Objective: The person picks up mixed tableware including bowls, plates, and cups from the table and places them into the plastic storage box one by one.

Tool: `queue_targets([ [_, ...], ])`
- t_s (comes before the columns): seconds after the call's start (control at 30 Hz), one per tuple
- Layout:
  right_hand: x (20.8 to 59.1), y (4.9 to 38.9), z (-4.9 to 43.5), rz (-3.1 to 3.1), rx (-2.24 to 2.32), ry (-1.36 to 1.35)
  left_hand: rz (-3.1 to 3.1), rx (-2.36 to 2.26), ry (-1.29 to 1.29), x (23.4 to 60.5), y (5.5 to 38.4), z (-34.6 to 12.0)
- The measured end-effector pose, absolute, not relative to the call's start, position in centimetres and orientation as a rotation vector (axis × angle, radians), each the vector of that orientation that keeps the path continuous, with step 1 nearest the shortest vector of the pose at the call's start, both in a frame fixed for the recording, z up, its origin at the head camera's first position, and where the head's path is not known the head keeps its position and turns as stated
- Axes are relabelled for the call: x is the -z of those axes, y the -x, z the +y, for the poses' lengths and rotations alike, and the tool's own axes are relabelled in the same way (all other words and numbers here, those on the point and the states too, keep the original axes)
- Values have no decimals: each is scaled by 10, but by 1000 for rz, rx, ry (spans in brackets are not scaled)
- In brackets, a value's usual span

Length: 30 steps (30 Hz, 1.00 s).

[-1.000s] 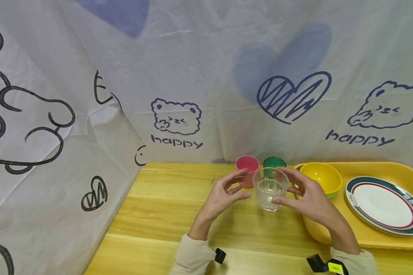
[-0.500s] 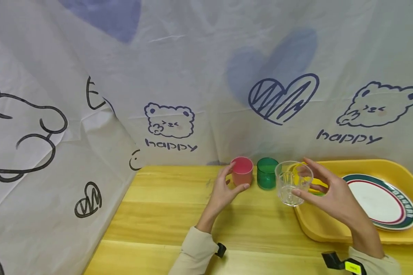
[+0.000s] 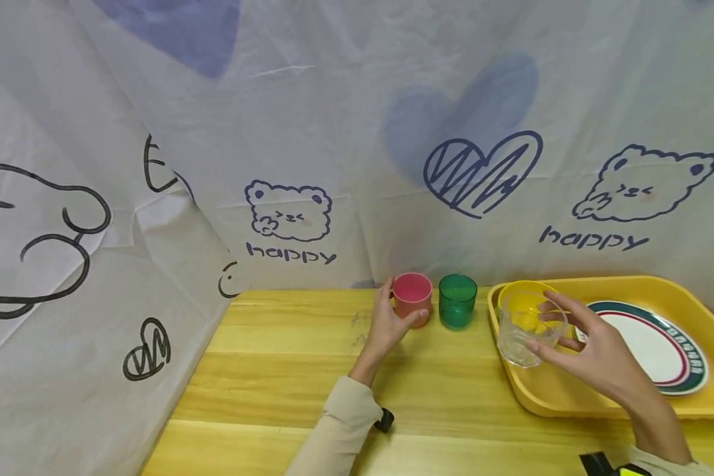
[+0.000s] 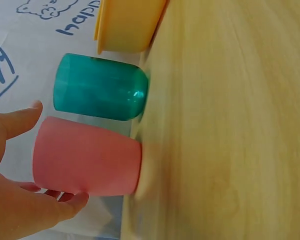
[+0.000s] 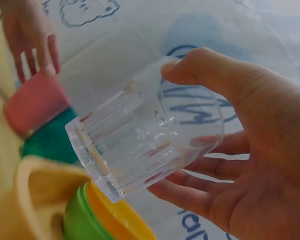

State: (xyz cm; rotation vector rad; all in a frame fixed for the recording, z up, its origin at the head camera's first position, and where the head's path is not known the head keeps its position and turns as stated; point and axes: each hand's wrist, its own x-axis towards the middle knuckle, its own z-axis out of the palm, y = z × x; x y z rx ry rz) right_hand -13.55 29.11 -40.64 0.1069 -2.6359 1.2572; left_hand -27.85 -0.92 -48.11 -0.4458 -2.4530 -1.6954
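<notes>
In the head view, my left hand [image 3: 391, 322] is at the pink cup [image 3: 412, 301], thumb in front and fingers at its left side. The left wrist view has a thumb [image 4: 22, 120] apart from the cup near its rim, while a fingertip [image 4: 80, 200] meets or nearly meets its side. The pink cup stands upright beside a translucent green cup [image 3: 457, 302]. My right hand [image 3: 597, 350] grips a clear faceted tumbler [image 5: 145, 135] between thumb and fingers, tilted and raised over the left side of the yellow tray [image 3: 547, 404].
Inside the tray, a yellow bowl [image 3: 520, 297] is partly hidden behind the tumbler; the right wrist view has a green bowl [image 5: 80, 215] against it. Further right lies a white plate [image 3: 642, 347] with a green and red rim. A printed cloth [image 3: 345, 132] hangs behind the wooden table [image 3: 309, 370].
The right hand has carried the tumbler rightward, from in front of the green cup to over the tray. My left hand has moved away from the tumbler and come around the pink cup.
</notes>
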Motion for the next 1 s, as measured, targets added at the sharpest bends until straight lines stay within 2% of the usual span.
queue_targets([
  [0.43, 423, 130, 324, -2728, -1040, -93, -2422, 1711, 369, 489, 292, -3],
  [1.0, 453, 131, 343, -2786, -1023, -177, -2398, 1826, 375, 492, 301, -2],
])
